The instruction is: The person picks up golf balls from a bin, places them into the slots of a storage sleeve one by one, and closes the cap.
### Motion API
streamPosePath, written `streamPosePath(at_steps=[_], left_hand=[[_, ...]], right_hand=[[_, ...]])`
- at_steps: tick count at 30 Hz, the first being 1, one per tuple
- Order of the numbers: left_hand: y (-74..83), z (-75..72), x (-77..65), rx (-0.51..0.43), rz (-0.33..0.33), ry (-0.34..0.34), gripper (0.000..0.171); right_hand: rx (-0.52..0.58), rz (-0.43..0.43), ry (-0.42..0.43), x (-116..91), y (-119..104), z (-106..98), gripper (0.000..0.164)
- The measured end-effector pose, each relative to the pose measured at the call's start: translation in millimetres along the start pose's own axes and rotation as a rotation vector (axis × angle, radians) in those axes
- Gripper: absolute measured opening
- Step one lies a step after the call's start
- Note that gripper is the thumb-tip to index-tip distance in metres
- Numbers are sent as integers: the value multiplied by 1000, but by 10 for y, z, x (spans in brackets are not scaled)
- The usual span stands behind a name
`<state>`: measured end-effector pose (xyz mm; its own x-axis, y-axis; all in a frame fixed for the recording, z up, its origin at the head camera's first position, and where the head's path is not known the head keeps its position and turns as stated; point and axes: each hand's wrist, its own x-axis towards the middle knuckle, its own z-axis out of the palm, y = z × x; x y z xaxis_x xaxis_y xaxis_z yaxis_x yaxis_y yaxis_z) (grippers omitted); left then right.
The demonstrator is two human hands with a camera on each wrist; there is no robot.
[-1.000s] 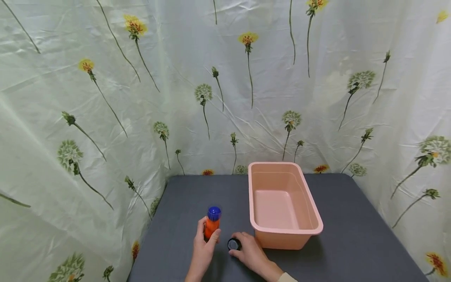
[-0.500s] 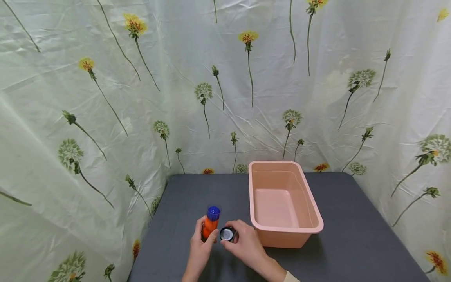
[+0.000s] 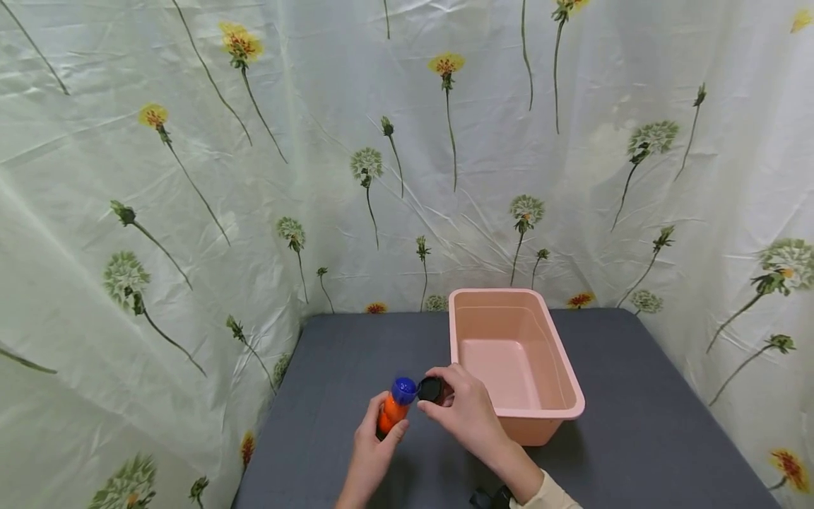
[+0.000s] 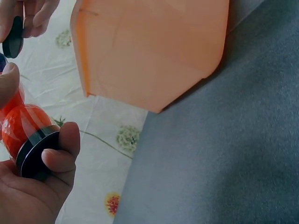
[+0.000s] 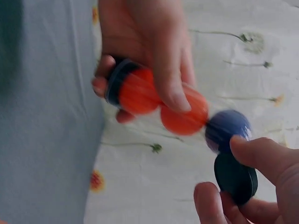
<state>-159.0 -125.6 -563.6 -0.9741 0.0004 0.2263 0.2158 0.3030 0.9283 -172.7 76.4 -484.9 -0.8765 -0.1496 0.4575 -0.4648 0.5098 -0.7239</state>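
My left hand grips a clear tube near its black base, raised over the table and tilted toward the right. Two orange balls sit in a row inside it, with a blue ball at the top end. Between thumb and fingers, my right hand pinches a round black lid. The lid is right beside the tube's top end, its edge overlapping the blue ball in the right wrist view. In the left wrist view the black base shows, with fingers curled across it.
A pink plastic tub stands on the dark grey table, just behind and right of my right hand. Small black objects are at the bottom edge, by the right sleeve. A flower-print curtain hangs around the table.
My right hand has risen with the lid and turned it, so its dark side faces the head camera rather than the pale one. The left hand has shifted right and tilted the tube toward it.
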Motion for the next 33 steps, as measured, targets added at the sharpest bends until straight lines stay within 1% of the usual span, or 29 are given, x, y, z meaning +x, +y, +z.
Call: streamPosePath(at_steps=[3,7,12,14,16,18,20,22,26,29,33], left_hand=[[17,31,4,6,8,-9,49],[32,79,7,13,23,-18,48],[34,163,5,27,54,-62,49],[40,195,6,33,63,-81,50],[49,221,10,39,71,-94,49],[65,241,16,45,79,-103,49],[84,243,20,55,86,-106,48],[100,247,23,75,96,-107,48],[131,248,22,138,95,-115,49],[141,241,18,194,95,-131,50],[139,227,15,239,101,-163,51]], right_hand=[[44,28,-15,32,-7,-101,44],[148,88,-27,50,-9,-208,45],[280,153,-53,52,16,-292,43],[311,158,-67,48,34,-317,43],[319,145,-79,44,52,-344,44],[301,124,-92,46,63,-379,45],[261,82,-111,54,71,-405,44],[211,36,-136,64,78,-436,43],[109,-49,-190,88,80,-498,44],[18,-88,-224,106,72,-538,45],[-90,-118,-261,125,55,-570,47]])
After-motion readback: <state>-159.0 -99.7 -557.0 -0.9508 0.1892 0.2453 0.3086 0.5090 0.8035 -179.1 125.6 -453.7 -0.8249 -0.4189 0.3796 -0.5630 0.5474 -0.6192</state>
